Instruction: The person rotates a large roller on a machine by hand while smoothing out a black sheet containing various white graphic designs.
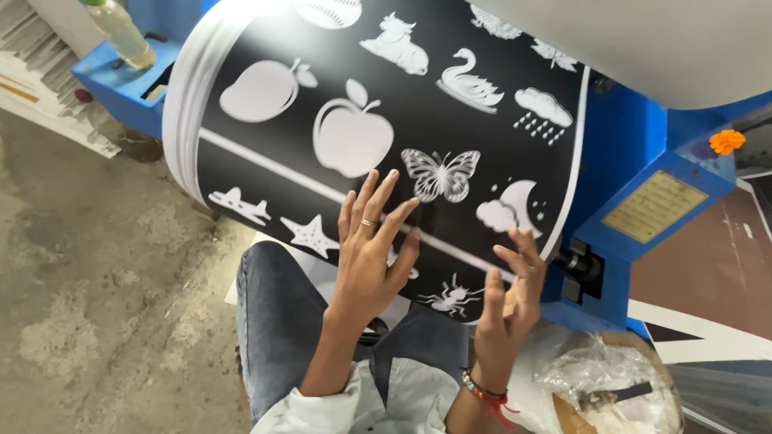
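**Black, white and blue**

We see a black sheet (pixel 305 72) patterned with white silhouettes: apple (pixel 351 133), butterfly (pixel 440 174), swan (pixel 469 82), star (pixel 310 235). The machine frame (pixel 627 153) is blue with a yellowish plate (pixel 654 206) and an orange flower (pixel 727 141). Our jeans (pixel 277 321) are grey-blue.

I count my two hands on one black printed sheet (pixel 273 173) wrapped over the roller: my left hand (pixel 368 255) in the middle of the frame, my right hand (pixel 515 281) just right of it. One ring (pixel 367 223) sits on my left hand; one beaded bracelet (pixel 482 391) circles my right wrist. Among the white shapes I count two fruits, an apple (pixel 351 133) and a mango (pixel 264 88), plus one butterfly (pixel 440 174), one swan (pixel 469 80), one starfish (pixel 310 235), one aeroplane (pixel 240 206), one ant (pixel 452 297) and two clouds, one rain cloud (pixel 543 111) and one cloud with a moon (pixel 508 210). Upper left stands one bottle (pixel 122 32); at right, one orange flower (pixel 727 141).
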